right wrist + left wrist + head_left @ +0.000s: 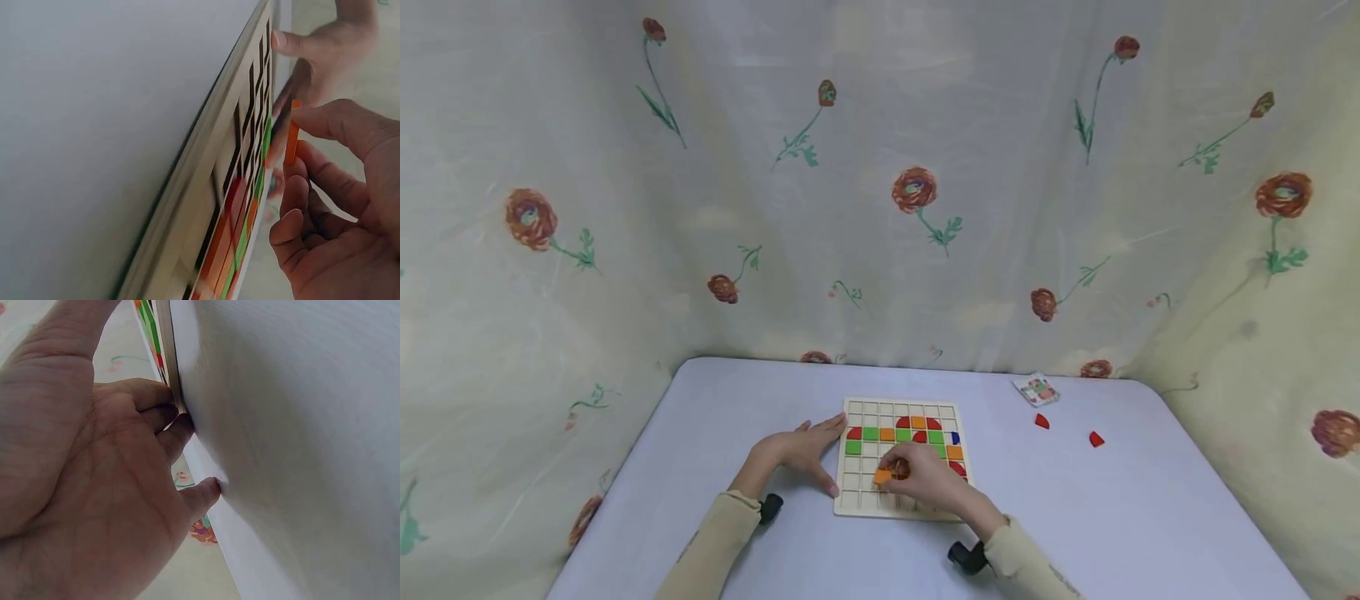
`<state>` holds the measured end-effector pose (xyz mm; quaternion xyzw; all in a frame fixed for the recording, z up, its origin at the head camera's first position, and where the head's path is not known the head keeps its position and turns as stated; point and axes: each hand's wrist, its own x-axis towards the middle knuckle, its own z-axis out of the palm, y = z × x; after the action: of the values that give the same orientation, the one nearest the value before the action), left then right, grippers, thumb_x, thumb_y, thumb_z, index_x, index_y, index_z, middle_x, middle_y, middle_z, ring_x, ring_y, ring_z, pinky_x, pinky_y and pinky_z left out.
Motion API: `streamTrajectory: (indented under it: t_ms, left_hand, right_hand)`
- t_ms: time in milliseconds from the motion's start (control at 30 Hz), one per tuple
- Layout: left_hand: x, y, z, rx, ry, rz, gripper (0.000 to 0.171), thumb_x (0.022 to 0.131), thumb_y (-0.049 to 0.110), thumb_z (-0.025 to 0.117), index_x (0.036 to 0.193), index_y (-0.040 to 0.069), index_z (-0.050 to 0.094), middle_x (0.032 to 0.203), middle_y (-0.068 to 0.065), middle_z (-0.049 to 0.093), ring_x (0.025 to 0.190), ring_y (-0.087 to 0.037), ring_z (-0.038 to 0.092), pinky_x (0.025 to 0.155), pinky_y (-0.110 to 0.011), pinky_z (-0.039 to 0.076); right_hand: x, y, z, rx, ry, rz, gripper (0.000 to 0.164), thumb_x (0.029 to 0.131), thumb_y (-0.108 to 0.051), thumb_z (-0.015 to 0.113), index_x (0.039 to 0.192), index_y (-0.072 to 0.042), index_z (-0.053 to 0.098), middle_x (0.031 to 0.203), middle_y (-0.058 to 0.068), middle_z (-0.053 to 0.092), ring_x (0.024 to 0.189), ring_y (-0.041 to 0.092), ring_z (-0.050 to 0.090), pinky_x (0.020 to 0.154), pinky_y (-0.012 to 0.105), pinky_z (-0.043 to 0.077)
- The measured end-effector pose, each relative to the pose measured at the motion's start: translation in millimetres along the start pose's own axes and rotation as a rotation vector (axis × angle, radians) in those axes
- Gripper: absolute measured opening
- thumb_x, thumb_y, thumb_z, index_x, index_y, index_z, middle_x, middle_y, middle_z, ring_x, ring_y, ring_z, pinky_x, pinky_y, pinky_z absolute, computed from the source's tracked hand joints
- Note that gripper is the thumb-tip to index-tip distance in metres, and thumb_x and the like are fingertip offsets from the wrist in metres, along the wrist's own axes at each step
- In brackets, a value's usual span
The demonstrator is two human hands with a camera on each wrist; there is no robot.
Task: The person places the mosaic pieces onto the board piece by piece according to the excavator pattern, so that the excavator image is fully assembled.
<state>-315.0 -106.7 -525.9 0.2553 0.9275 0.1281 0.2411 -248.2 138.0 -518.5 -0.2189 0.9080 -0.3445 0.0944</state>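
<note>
A pale wooden grid board (857,501) lies on the table, with red, green, orange and blue pieces set in several of its squares. My right hand (925,477) is over the lower middle of the board and pinches an orange square tile (882,477) between thumb and fingertips. In the right wrist view the tile (292,132) is seen edge-on, held off the board's surface. My left hand (805,454) rests at the board's left edge, fingers spread and touching its side. The left wrist view shows the fingertips (181,428) against that edge.
Right of the board, two red quarter-round pieces (1096,438) lie apart on the white table (1150,500). A small patterned card (1037,389) sits near the table's back edge. A flowered curtain (865,208) hangs behind and at both sides.
</note>
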Motion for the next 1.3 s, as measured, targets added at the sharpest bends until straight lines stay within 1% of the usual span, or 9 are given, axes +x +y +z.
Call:
streamTrajectory:
  t_ms: [200, 300, 433, 533, 733, 933, 1167, 1233, 1300]
  left_hand:
    - [0.2, -0.9, -1.4, 0.003, 0.002, 0.017, 0.122, 0.066, 0.061, 0.079, 0.156, 0.012, 0.013, 0.164, -0.003, 0.005, 0.151, -0.02, 0.009, 0.122, -0.052, 0.009]
    - [-1.7, -0.3, -1.9, 0.0, -0.001, 0.027, 0.122, 0.066, 0.06, 0.079, 0.156, 0.01, 0.014, 0.164, -0.003, 0.006, 0.151, -0.02, 0.009, 0.121, -0.053, 0.009]
    - [-4.0, 0.7, -2.1, -0.011, -0.009, 0.028, 0.121, 0.066, 0.059, 0.08, 0.156, 0.01, 0.014, 0.164, -0.003, 0.006, 0.151, -0.019, 0.009, 0.122, -0.052, 0.009]
    - [-4.6, 0.6, -2.4, -0.011, -0.007, 0.024, 0.122, 0.066, 0.059, 0.08, 0.156, 0.01, 0.014, 0.164, -0.003, 0.006, 0.151, -0.019, 0.009, 0.122, -0.052, 0.009]
    - [-3.7, 0.0, -2.6, 0.0, -0.008, 0.024, 0.121, 0.067, 0.059, 0.079, 0.156, 0.01, 0.013, 0.164, -0.003, 0.006, 0.151, -0.019, 0.009, 0.122, -0.052, 0.009]
    - [-3.7, 0.1, -2.1, -0.009, -0.009, 0.026, 0.121, 0.067, 0.06, 0.079, 0.156, 0.01, 0.014, 0.164, -0.004, 0.006, 0.151, -0.02, 0.009, 0.121, -0.053, 0.009]
    - [-4.6, 0.3, -2.9, -0.024, -0.012, 0.033, 0.121, 0.066, 0.058, 0.08, 0.156, 0.009, 0.013, 0.164, -0.003, 0.005, 0.151, -0.02, 0.009, 0.122, -0.052, 0.009]
    - [-4.4, -0.2, -3.0, -0.022, -0.012, 0.032, 0.122, 0.066, 0.058, 0.08, 0.156, 0.01, 0.013, 0.164, -0.003, 0.005, 0.151, -0.02, 0.009, 0.122, -0.052, 0.009]
    - [-4.1, -0.8, -2.5, -0.018, -0.01, 0.032, 0.122, 0.066, 0.059, 0.08, 0.156, 0.01, 0.013, 0.164, -0.003, 0.005, 0.151, -0.02, 0.009, 0.122, -0.052, 0.009]
  right_hand:
    - [31, -13, 19, -0.016, -0.012, -0.014, 0.021, 0.084, -0.021, 0.075, 0.102, -0.013, 0.073, 0.09, -0.005, 0.065, 0.075, 0.009, 0.054, 0.065, 0.019, 0.048]
    - [40, -13, 24, -0.03, -0.009, -0.01, 0.019, 0.085, -0.018, 0.074, 0.103, -0.012, 0.073, 0.09, -0.004, 0.065, 0.074, 0.009, 0.054, 0.064, 0.018, 0.048]
    - [48, -13, 28, -0.057, -0.008, -0.037, 0.019, 0.085, -0.014, 0.072, 0.104, -0.011, 0.073, 0.088, -0.003, 0.065, 0.071, 0.008, 0.052, 0.062, 0.018, 0.046]
    - [50, -13, 28, -0.055, -0.014, -0.053, 0.018, 0.085, -0.013, 0.072, 0.103, -0.009, 0.072, 0.087, -0.002, 0.063, 0.071, 0.008, 0.051, 0.061, 0.018, 0.045]
    - [53, -15, 25, -0.058, -0.027, -0.056, 0.019, 0.085, -0.013, 0.072, 0.103, -0.01, 0.072, 0.09, 0.0, 0.062, 0.075, 0.008, 0.052, 0.065, 0.018, 0.046]
    - [54, -12, 25, -0.07, -0.029, -0.051, 0.019, 0.084, -0.016, 0.075, 0.102, -0.012, 0.073, 0.089, -0.003, 0.062, 0.075, 0.007, 0.053, 0.067, 0.018, 0.047]
    - [54, -13, 25, -0.086, -0.039, -0.033, 0.019, 0.084, -0.017, 0.075, 0.103, -0.015, 0.074, 0.093, -0.007, 0.064, 0.08, 0.007, 0.055, 0.073, 0.018, 0.049]
    - [53, -14, 24, -0.078, -0.037, -0.04, 0.019, 0.084, -0.017, 0.075, 0.103, -0.015, 0.074, 0.094, -0.006, 0.065, 0.082, 0.008, 0.055, 0.074, 0.019, 0.049]
    - [49, -16, 20, -0.038, -0.037, -0.043, 0.018, 0.085, -0.015, 0.074, 0.102, -0.013, 0.073, 0.096, -0.003, 0.065, 0.085, 0.011, 0.055, 0.075, 0.021, 0.049]
